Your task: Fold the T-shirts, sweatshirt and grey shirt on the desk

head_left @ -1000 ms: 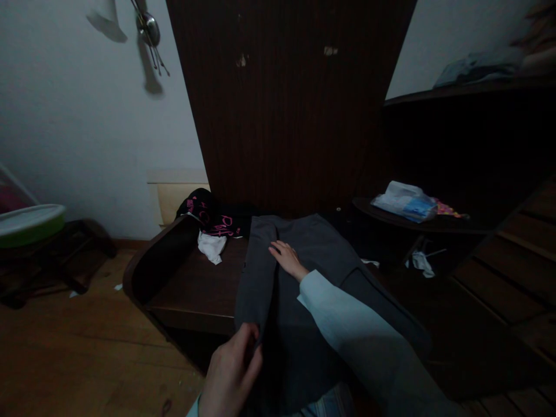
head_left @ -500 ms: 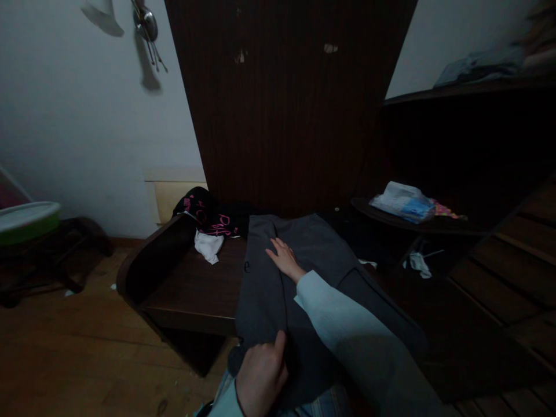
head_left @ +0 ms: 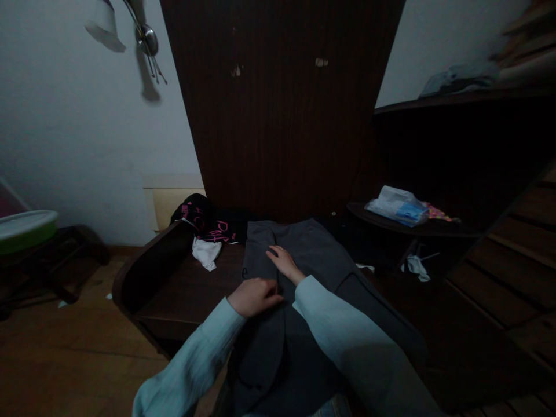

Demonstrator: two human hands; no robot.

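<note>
Having climbed from the near hem, left hand (head_left: 254, 296) curls on grey trousers (head_left: 321, 255), grasp unclear; right hand (head_left: 282, 262) stays flat, released. Green-rimmed basin (head_left: 26, 229) hides its contents.

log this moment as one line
left hand: on grey garment, grip unclear | right hand: flat on grey garment | grey garment: spread over dark wooden surface | nearby: white cloth

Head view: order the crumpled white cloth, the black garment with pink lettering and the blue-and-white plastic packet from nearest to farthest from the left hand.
1. Crumpled white cloth: just left of the left hand.
2. Black garment with pink lettering: behind the cloth, farther back.
3. Blue-and-white plastic packet: far right, on the dark shelf.
</note>
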